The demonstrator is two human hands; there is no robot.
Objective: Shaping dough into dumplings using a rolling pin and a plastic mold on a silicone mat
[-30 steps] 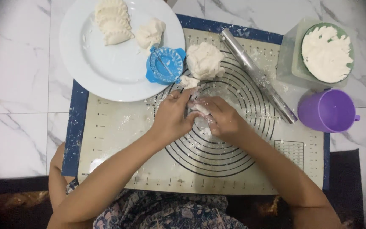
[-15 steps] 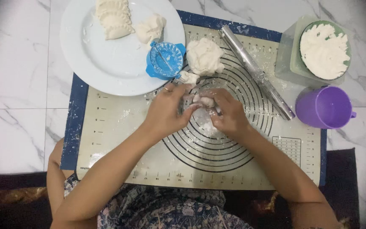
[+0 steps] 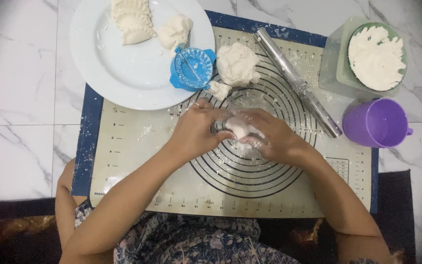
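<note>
- Head view, looking straight down. I see both hands over the middle of the silicone baking mat (image 3: pixel 137 161), on its ring markings.
- Left hand (image 3: pixel 196 132): fingers curled in, closed around the left side of a small dough piece (image 3: pixel 239 127). Ring visible on one finger.
- Right hand (image 3: pixel 274 139): fingers bent, cupping the same piece from the right and below; fingertips floured. Not a full fist, loosely closed on the dough.
- The dough piece sits between the two hands, just above the mat centre; I cannot tell if it touches the mat.
- Bigger dough lump (image 3: pixel 237 62) lies on the mat above the hands, a small scrap (image 3: pixel 219 90) just below it, apart from the hands.
- Blue dumpling press (image 3: pixel 191 68) straddles the rim of the white plate (image 3: pixel 103 73), left of the lump.
- Plate carries folded dumplings (image 3: pixel 133 19) and one dough ball (image 3: pixel 174 30).
- Metal rolling pin (image 3: pixel 296 80) lies diagonal on the mat, right of the hands, untouched.
- Flour bowl (image 3: pixel 377 56) top right, purple cup (image 3: pixel 374 122) just below it, both off the mat edge.
</note>
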